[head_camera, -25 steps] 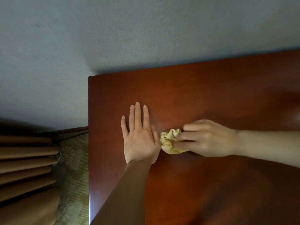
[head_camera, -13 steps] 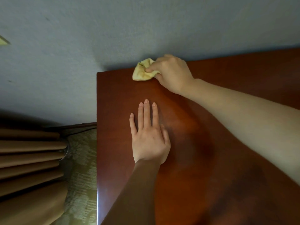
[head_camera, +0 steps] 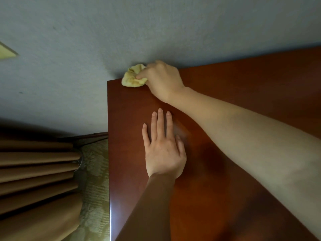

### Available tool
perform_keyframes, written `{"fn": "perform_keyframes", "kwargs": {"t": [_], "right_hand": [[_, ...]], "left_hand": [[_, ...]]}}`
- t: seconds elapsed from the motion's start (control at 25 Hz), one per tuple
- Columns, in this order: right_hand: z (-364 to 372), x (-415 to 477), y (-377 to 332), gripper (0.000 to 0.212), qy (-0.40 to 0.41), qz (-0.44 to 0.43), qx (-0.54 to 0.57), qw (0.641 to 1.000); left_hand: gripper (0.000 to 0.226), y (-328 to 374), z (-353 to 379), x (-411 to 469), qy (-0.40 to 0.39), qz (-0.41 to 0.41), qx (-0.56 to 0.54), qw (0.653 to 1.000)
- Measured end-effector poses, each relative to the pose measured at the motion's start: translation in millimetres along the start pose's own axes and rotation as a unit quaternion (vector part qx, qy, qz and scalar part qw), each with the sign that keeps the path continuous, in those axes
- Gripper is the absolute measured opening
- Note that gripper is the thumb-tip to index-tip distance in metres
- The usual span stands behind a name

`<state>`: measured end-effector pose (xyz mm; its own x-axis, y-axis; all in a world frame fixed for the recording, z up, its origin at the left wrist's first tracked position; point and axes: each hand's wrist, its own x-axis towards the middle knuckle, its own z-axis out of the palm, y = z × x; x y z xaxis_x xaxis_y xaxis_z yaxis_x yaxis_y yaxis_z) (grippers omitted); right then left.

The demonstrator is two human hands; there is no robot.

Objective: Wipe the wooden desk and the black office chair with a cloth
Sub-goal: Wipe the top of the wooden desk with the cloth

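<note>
A reddish-brown wooden desk (head_camera: 243, 105) fills the right and lower part of the view, its far edge against the wall. My right hand (head_camera: 161, 79) is shut on a crumpled yellow cloth (head_camera: 132, 77) and presses it on the desk's far left corner. My left hand (head_camera: 163, 150) lies flat on the desktop, palm down, fingers apart, nearer to me than the cloth. My right forearm crosses the desk from the lower right. The black office chair is out of view.
A grey-blue wall (head_camera: 156, 32) rises behind the desk. Left of the desk hang tan curtain folds (head_camera: 34, 171) over a patterned pale green carpet (head_camera: 93, 180). The desk's left edge (head_camera: 109, 171) drops straight to the floor.
My right hand carried the cloth from beside my left hand up to the desk's far left corner, then a little further left. My left hand stayed flat in place.
</note>
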<state>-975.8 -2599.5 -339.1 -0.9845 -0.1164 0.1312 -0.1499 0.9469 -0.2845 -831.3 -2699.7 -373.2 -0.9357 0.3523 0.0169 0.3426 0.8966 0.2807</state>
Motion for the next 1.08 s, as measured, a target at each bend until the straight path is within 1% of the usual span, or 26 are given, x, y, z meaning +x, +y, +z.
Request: {"fn": "perform_keyframes", "kwargs": {"t": [0.08,0.24,0.4,0.52,0.6,0.64,0.72,0.8,0.84,0.88,0.96,1.08], "right_hand": [[-4.1,-13.4,18.0,0.038,0.012,0.017,0.004,1.000],[-21.6,-47.3,68.0,0.034,0.020,0.053,-0.008,0.998],[-45.3,-83.1,124.5,0.032,0.044,0.119,-0.045,0.991],[-65.4,-109.0,167.6,0.031,0.061,0.183,-0.081,0.978],[-75.2,-124.0,192.3,0.031,0.072,0.246,-0.105,0.961],[-77.9,-128.9,201.9,0.030,0.081,0.291,-0.116,0.946],[-77.8,-130.0,212.1,0.030,0.103,0.391,-0.125,0.906],[-72.5,-122.1,209.1,0.033,0.121,0.453,-0.107,0.877],[-70.4,-117.9,203.0,0.034,0.128,0.461,-0.097,0.873],[-68.2,-115.1,194.8,0.034,0.131,0.454,-0.091,0.877],[-61.2,-117.2,174.1,0.033,0.122,0.405,-0.085,0.902],[-48.2,-132.7,139.6,0.033,0.107,0.296,-0.060,0.947]], "left_hand": [[0.062,-0.5,0.0,-0.2,-0.001,-0.001,0.002,1.000],[0.062,-1.3,-0.5,-0.2,-0.002,-0.003,0.001,1.000],[0.062,-1.7,-0.8,-0.9,-0.003,-0.001,0.002,1.000],[0.062,-1.5,-1.0,-0.7,0.001,0.001,-0.002,1.000],[0.062,-1.9,-0.7,-0.3,0.002,0.000,-0.006,1.000],[0.062,-1.9,-0.3,0.0,0.003,0.000,-0.005,1.000],[0.062,-1.6,0.5,-0.1,0.004,0.000,-0.004,1.000],[0.062,-1.6,1.3,0.1,0.004,0.000,-0.001,1.000],[0.063,-1.7,1.4,0.0,0.003,-0.001,0.000,1.000],[0.063,-2.2,1.3,-0.2,0.003,-0.002,0.000,1.000],[0.063,-3.4,1.2,-0.3,0.000,-0.001,0.001,1.000],[0.063,-1.8,0.9,-0.2,0.001,0.002,0.000,1.000]]}}
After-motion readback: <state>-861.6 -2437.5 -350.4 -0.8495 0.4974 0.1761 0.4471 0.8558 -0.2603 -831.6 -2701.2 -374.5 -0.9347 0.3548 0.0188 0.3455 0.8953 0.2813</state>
